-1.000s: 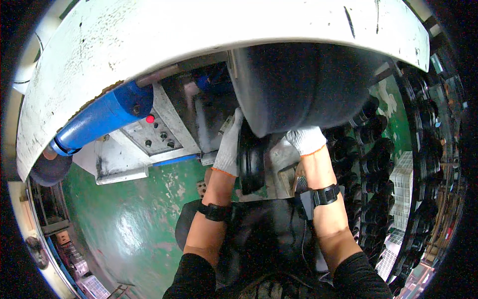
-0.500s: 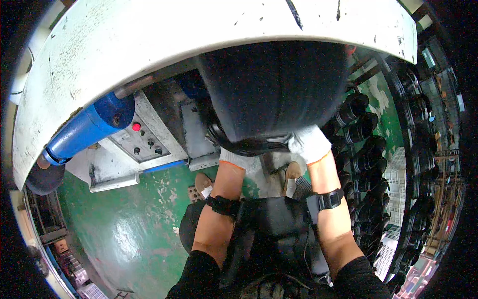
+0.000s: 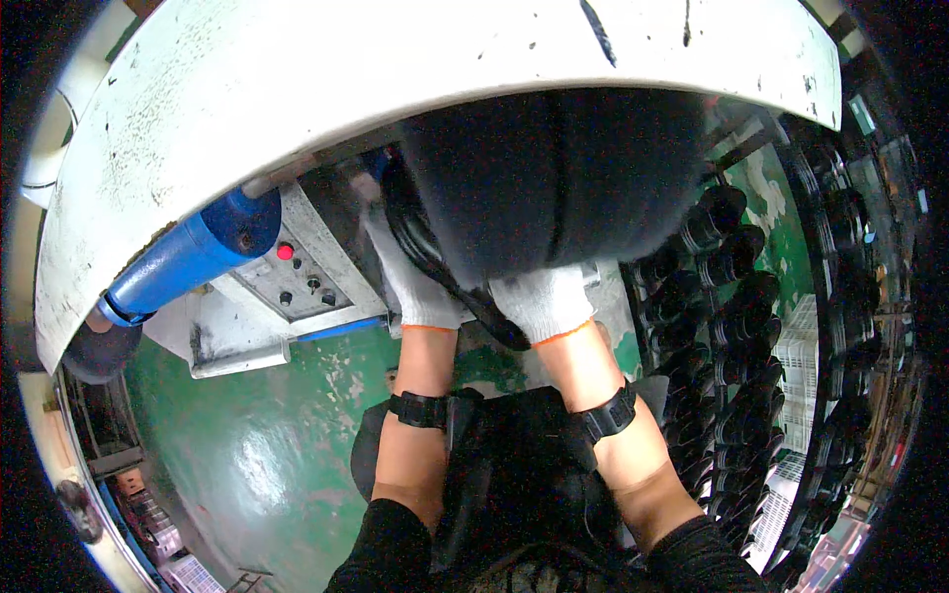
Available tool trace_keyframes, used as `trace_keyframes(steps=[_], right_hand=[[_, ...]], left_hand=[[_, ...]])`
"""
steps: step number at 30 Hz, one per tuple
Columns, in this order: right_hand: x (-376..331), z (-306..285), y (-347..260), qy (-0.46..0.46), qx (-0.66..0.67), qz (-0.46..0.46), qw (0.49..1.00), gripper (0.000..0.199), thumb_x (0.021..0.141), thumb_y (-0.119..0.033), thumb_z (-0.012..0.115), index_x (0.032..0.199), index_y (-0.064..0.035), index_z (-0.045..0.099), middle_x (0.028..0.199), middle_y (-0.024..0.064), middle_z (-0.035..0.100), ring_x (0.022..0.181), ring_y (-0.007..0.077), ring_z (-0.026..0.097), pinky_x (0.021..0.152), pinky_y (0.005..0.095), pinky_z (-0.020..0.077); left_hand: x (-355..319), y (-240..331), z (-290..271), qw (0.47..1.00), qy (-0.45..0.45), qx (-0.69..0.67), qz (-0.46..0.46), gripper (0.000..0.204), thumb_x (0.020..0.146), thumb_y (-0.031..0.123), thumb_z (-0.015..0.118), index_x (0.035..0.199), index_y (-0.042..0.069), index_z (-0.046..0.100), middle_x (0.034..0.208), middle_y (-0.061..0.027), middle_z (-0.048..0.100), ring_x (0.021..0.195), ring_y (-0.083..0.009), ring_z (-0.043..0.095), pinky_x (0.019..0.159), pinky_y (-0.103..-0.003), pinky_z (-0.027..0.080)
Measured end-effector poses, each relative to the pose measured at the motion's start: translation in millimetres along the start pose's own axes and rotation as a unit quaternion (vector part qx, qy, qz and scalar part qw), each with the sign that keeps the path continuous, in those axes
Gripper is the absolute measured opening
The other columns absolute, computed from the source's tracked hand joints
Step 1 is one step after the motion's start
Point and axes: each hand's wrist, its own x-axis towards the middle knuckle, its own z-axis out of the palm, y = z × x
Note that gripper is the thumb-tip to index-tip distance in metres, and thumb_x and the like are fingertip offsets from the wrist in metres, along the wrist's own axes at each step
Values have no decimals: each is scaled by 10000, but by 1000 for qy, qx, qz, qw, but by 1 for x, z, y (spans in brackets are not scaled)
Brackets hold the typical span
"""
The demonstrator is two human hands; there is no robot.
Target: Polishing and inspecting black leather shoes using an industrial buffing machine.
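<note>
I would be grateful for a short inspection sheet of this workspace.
Surface: green floor, worn in pale patches.
Job's things: black curved piece between the hands, close against a large dark drum; contact unclear.
Clutter: many black pieces at right, beside white crates.
Grips: left hand and right hand gloved, at the piece; fingers partly hidden.
Cables: nothing clearly seen.
Surroundings: white hood above; blue cylinder and button panel at left.

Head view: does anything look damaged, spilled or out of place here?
Mostly wear: the green painted floor has pale, ragged patches, as if paint had chipped, and the white curved machine cover bears dark streaks toward its upper right. No spill is evident.
</note>
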Motion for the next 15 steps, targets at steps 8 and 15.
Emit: trace_keyframes(steps=[8, 15], right_hand=[[11, -48, 38, 20, 157, 122, 980, 543, 939, -317, 480, 1424, -77, 431, 1451, 187, 427, 1353, 341, 382, 1138, 460, 285], [7, -72, 62, 65, -195, 3, 979, 273, 823, -248, 565, 714, -49, 718, 433, 100, 486, 466, 300, 519, 1060, 609, 317]], left_hand=[[-16, -74, 2, 988, 57, -51, -133, 512, 959, 469, 458, 1311, 103, 525, 1279, -105, 584, 1111, -306, 566, 950, -456, 493], [-25, -101, 47, 975, 128, -54, -175, 506, 991, 418, 430, 1346, 63, 496, 1334, -118, 542, 1152, -319, 514, 1050, -406, 406]])
